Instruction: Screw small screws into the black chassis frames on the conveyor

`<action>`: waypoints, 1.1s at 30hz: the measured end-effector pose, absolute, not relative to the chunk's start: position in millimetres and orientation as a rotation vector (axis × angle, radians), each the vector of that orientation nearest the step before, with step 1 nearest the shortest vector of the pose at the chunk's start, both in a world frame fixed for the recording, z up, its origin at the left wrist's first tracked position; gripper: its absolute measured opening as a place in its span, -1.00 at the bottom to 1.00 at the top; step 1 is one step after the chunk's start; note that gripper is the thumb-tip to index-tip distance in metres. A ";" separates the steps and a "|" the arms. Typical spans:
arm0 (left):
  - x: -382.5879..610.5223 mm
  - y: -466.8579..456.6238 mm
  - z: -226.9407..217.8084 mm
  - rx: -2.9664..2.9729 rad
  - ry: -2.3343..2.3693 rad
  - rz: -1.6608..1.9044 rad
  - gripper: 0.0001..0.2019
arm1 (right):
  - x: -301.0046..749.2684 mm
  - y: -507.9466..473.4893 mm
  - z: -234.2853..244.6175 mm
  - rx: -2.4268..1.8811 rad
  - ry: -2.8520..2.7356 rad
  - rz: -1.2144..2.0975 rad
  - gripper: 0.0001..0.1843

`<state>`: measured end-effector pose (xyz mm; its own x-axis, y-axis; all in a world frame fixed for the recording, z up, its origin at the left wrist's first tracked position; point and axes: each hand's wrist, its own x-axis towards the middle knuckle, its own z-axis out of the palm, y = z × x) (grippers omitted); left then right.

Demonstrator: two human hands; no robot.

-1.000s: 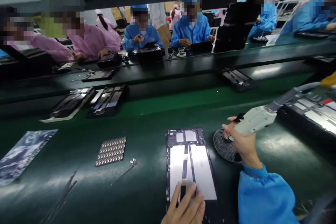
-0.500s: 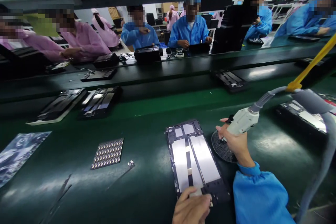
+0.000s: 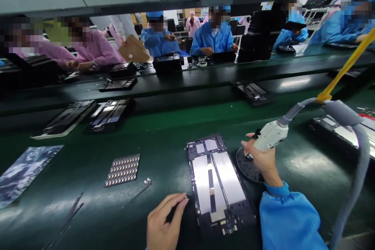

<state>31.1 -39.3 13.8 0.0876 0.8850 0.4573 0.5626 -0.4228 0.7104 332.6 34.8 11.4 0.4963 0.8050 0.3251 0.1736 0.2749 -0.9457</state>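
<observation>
My right hand is wrapped round a white corded electric screwdriver, its lower end over a round black dish with a fine pitted surface. Left of that dish lies an opened tablet, black-framed with silver panels and a dark ribbon between them. A small circuit board shows at its near end. My left hand is closed in a pinch just off the tablet's left edge, thumb and forefinger tips together. Anything between those tips is too small to make out.
A black tray of small parts lies left, beside a thin cable with a connector. Opened tablets sit farther back. A yellow strap suspends the grey cable at right. Co-workers sit across the bench.
My left hand has lifted off the tablet's near end and moved left, uncovering the small circuit board. My right hand stays at the dish with the screwdriver. The view has tilted slightly.
</observation>
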 end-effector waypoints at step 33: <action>63.1 40.1 0.8 1.571 1.447 0.873 -0.92 | 202.9 39.1 59.6 -1.034 -1.195 0.920 -0.66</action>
